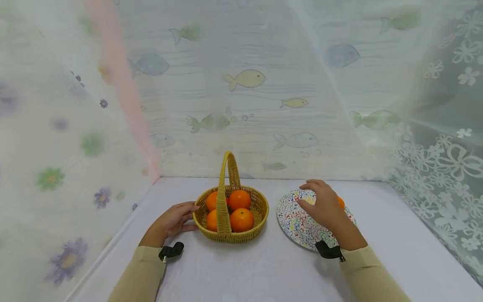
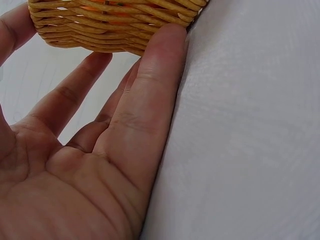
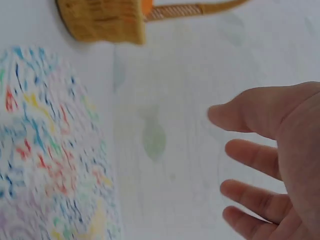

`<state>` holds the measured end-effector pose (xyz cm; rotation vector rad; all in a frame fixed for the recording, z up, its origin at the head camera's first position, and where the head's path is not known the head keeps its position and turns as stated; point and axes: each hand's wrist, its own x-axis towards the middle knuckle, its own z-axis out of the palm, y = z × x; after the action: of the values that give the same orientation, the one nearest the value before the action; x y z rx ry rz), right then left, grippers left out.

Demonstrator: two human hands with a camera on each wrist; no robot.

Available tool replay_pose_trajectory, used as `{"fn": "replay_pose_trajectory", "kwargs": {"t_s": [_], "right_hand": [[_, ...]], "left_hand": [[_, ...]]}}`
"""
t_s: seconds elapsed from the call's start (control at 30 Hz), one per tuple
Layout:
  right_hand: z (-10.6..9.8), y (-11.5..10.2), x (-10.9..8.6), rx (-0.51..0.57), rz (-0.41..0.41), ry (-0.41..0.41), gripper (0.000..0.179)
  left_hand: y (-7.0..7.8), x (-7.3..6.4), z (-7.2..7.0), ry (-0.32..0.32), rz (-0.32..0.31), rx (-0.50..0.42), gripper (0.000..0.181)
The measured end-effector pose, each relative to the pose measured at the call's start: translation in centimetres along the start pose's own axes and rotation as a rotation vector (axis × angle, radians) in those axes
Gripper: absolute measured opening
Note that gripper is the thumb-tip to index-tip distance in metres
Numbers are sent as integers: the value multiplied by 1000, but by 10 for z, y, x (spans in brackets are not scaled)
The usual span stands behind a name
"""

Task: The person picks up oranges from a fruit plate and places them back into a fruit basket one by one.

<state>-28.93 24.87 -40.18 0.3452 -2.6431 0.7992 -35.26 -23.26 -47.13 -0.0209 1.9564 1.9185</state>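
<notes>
A yellow wicker basket (image 1: 234, 238) with a tall arched handle stands on the white cloth, with several oranges (image 1: 242, 220) inside. My left hand (image 1: 174, 220) touches its left side with loosely spread fingers. In the left wrist view the fingertips (image 2: 167, 40) rest against the woven wall. To the right lies a round plate (image 1: 298, 222) speckled in many colours. Above it hovers my right hand (image 1: 327, 207), thumb and fingers apart, holding nothing. Behind that hand another orange (image 1: 341, 202) shows in part, apparently on the plate; most of it is hidden.
White cloth (image 1: 241, 272) covers the table. Its back edge meets a hanging curtain (image 1: 249, 126) printed with fish. A flowered curtain (image 1: 75, 188) hangs along the left, and a sheer lace one (image 1: 449, 176) along the right. Dark wrist mounts (image 1: 171, 250) sit at both cuffs.
</notes>
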Motion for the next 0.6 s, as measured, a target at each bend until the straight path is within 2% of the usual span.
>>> {"fn": "replay_pose_trajectory", "kwargs": {"t_s": [0.13,0.27,0.47,0.6], "right_hand": [[-15,22,0,-41,110,-44,54],[-22,46,-2,-32,216,-120,69],[-31,76,-5,36,307,-218,98],[-34,92,-7,73,356,-272,110]], "left_hand": [[1,0,-1,-9,8,-1,62],[2,-2,2,-9,9,2,60],[3,-4,4,-4,11,5,61],[3,-4,3,-1,12,7,62]]}}
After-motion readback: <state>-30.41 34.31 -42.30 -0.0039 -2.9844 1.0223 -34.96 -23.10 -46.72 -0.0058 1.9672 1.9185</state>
